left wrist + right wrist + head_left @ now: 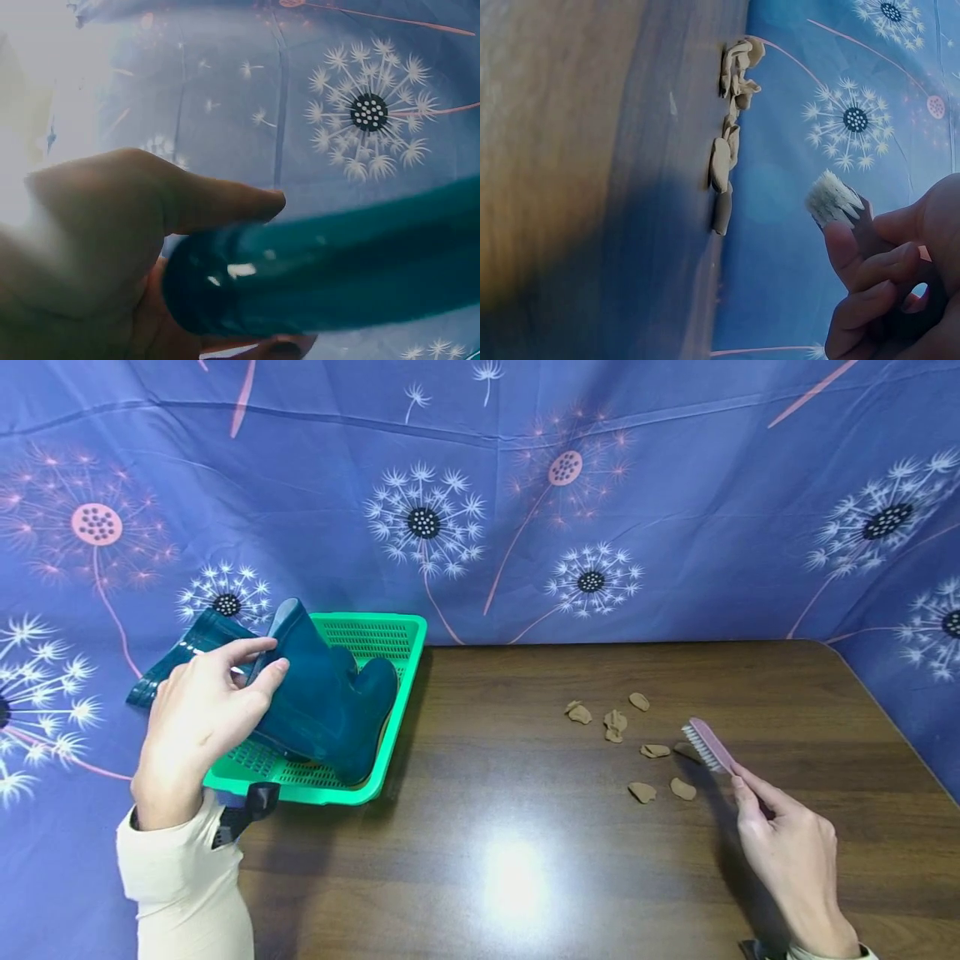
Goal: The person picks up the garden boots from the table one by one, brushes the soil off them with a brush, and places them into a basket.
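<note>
My left hand (202,706) grips the top of a teal rubber boot (318,702). In the left wrist view its thumb and fingers lie on opposite sides of the boot shaft (337,277). The boots are in a green plastic basket (412,693); another boot's shaft (202,647) sticks out over the basket's left side. On the right, my right hand (798,847) holds a small scrub brush (711,745) by its pink handle, white bristles turned left, raised above the table. Several thin brown flakes (641,792), like pieces of dried mud, lie scattered near the brush.
The brown wooden table (480,793) carries the basket at the left and the flakes at the right. A blue cloth (495,560) with dandelion prints hangs behind. Bright glare shows on the tabletop.
</note>
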Tool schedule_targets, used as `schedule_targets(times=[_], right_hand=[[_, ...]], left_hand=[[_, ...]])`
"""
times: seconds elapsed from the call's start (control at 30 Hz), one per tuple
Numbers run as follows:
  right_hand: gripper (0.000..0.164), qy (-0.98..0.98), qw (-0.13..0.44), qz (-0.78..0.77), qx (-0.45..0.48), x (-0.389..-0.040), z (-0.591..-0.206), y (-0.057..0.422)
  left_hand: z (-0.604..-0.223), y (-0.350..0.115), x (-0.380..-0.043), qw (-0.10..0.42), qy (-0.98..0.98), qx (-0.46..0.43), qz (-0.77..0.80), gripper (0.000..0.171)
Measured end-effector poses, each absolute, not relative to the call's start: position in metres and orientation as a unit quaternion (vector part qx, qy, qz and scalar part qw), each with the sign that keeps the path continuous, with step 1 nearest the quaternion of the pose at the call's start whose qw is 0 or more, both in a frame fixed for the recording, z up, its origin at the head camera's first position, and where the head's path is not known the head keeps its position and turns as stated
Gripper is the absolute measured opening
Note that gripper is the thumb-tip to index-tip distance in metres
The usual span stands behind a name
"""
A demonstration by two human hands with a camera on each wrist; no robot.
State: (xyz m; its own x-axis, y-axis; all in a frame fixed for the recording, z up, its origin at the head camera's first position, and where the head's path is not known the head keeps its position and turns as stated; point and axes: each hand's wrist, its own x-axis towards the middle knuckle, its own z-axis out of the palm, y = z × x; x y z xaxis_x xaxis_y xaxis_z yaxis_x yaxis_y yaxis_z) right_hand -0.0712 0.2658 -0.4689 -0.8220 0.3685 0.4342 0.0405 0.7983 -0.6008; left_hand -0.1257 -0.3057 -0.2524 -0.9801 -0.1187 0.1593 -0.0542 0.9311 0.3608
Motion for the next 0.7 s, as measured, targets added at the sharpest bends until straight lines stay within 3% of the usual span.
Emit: schedule_targets(times=[0.2, 0.33, 0.5, 0.7], right_hand=[[0.026, -0.906, 0.279, 0.297, -0.114, -0.07, -0.465, 0.264], [0.026, -0.904, 0.281, 0.301, -0.112, -0.07, -0.464, 0.262], [0.025, -0.906, 0.281, 0.297, -0.108, -0.068, -0.463, 0.263], [0.027, -0.92, 0.241, 0.285, -0.123, -0.059, -0.469, 0.273]], left_hand=[[-0.257, -0.292, -0.113, 0.163, -0.967, 0.062, -0.184, 0.054], [-0.261, -0.274, -0.105, 0.271, -0.939, 0.047, -0.205, 0.042], [-0.273, -0.247, -0.096, 0.397, -0.884, -0.04, -0.244, 0.027], [-0.305, -0.216, -0.09, 0.395, -0.867, -0.141, -0.268, 0.023]])
